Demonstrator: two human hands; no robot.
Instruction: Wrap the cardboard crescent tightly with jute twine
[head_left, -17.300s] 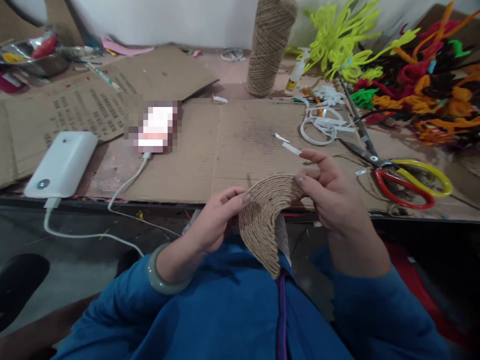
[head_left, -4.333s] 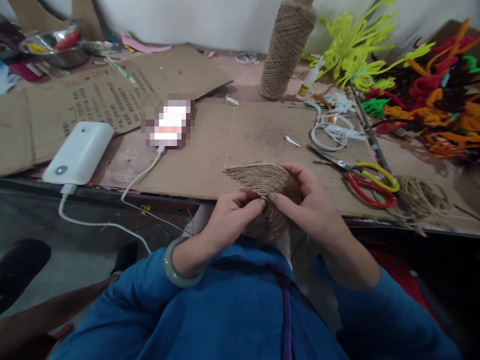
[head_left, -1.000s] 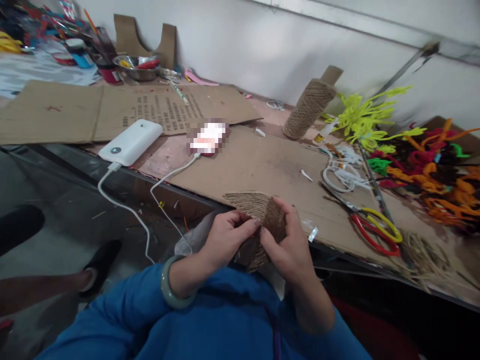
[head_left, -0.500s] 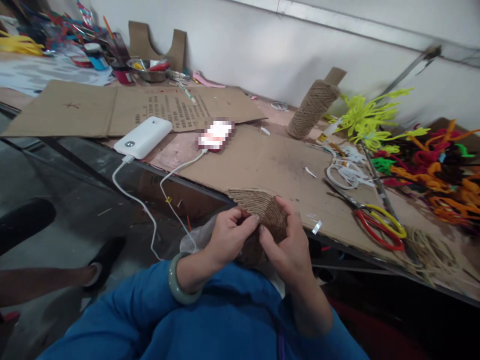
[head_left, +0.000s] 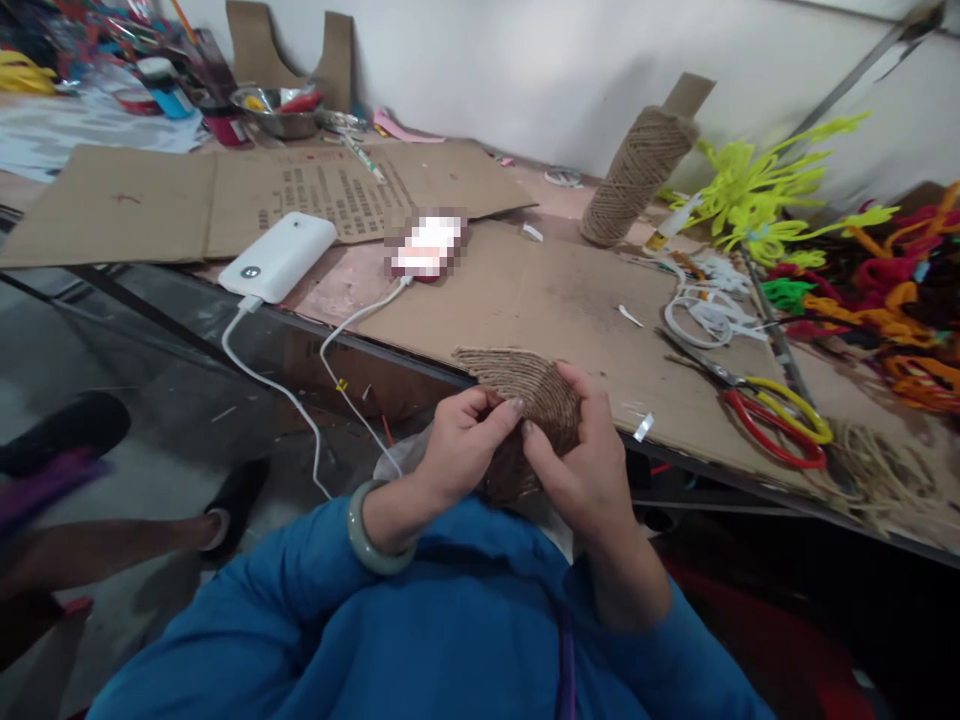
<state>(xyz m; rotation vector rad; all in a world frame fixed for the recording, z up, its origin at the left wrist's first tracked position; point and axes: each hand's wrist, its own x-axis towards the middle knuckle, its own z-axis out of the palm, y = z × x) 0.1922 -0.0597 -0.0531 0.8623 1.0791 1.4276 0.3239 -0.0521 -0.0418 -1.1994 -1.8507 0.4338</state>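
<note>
A curved piece covered in close rows of jute twine (head_left: 525,378) is held between my two hands, at the table's front edge. My left hand (head_left: 469,440) pinches its near edge with thumb and forefinger, and a green bangle (head_left: 375,530) rings that wrist. Along the right side of the piece, the fingers of my right hand (head_left: 581,450) wrap round it, the thumb pressed near the left thumb. Below the hands the underside of the piece looks dark and shiny, and what it is made of is unclear. Both palms are hidden.
Flat cardboard (head_left: 570,290) covers the tabletop. Scissors (head_left: 772,410) and loose twine (head_left: 885,470) lie at right, behind them a twine spool (head_left: 637,170) and pipe cleaners (head_left: 795,190). A white power bank (head_left: 279,258) and a phone (head_left: 427,245) trail cables over the edge. Another person's leg (head_left: 127,535) shows at left.
The camera view has shifted slightly, so the spool and scissors appear further right. Both hands keep their grip on the twine-covered piece. Something purple has come into view at the left edge.
</note>
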